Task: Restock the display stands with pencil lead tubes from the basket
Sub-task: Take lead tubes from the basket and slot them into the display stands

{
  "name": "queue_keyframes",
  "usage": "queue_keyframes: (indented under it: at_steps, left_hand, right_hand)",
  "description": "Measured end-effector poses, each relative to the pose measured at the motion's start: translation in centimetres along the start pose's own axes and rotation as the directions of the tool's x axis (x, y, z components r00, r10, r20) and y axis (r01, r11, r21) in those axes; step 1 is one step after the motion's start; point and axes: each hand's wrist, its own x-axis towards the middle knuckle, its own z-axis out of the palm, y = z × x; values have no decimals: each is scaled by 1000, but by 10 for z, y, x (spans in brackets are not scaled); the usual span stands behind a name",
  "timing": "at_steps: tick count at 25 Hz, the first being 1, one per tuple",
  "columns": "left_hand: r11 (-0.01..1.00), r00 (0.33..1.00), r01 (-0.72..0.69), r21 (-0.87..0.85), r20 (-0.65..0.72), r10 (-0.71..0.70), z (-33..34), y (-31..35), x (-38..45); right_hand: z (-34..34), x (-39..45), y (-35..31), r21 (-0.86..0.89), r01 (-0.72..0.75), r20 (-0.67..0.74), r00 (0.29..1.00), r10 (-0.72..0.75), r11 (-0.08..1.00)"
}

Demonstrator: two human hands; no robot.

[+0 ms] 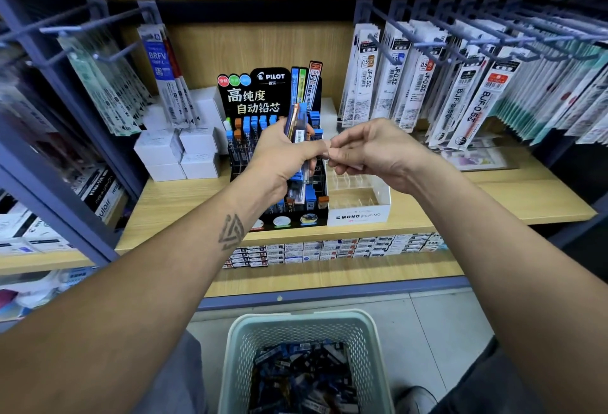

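Note:
My left hand (279, 157) grips a bunch of pencil lead tubes (297, 130) upright in front of the black Pilot display stand (263, 91), whose slots hold blue and orange capped tubes. My right hand (368, 150) is level with it, fingers curled, fingertips meeting the left thumb; whether it pinches a tube is hidden. A white Mono display stand (360, 213) with clear dividers stands right of the black one. The pale green basket (237, 341) on the floor below holds several blue tubes (302, 377).
Stacks of white boxes (177, 153) sit left of the black stand. Refill packs hang on hooks at right (460, 91) and at left (108, 91). Small boxes (329, 249) line the shelf below the wooden shelf edge (493, 213).

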Motion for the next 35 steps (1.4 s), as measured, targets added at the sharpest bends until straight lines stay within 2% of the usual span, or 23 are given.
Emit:
queue_keyframes:
  at_steps: [5,7,10,13,17,19,21,25,28,29,31,33,35]
  left_hand:
    - [992,997,44,-122,-57,-52,-10,4,5]
    - [992,997,49,-121,-56,-56,-13,4,6]
    - [991,997,57,-118,-52,-63,-11,4,8]
    - [986,996,72,-153,-40,-79,-6,7,10]
    - [983,996,73,-167,-43,-81,-1,5,15]
    - [983,996,76,-167,-40,-84,0,3,18]
    - [985,995,78,-153,-47,-87,0,1,20]
    - [985,993,96,-143,-47,-104,-2,-2,24]
    - [983,993,96,-159,-46,-105,-2,-2,26]
    - [982,994,93,-167,-41,-101,-1,-2,25]
    - [983,996,83,-164,-28,-89,0,-1,23]
    - [986,997,77,-146,-18,-81,2,-2,20]
    - [989,997,70,-132,-6,-71,4,-2,17]
  right_hand:
    - [-13,6,3,-175,70,-132,987,-94,982]
    - [-19,9,2,-289,103,-205,964,-166,952]
    - [-29,19,0,-332,182,-299,910,-286,926]
    - [-33,34,0,-372,233,-294,889,-352,899]
    - [-26,59,3,-535,247,-265,859,-438,808]
    - [-23,68,4,-559,257,-262,847,-462,788]
    - [-21,75,7,-572,251,-256,850,-460,781]
    - [-28,70,15,-528,222,-183,913,-366,819]
    - [-38,52,8,-379,280,-227,896,-382,882]
    - [-40,44,6,-376,298,-222,890,-398,877]
    - [-39,32,6,-443,290,-144,911,-387,848]
    - [-34,24,17,-545,212,-39,960,-277,811]
    - [-26,23,29,-635,165,3,977,-212,754]
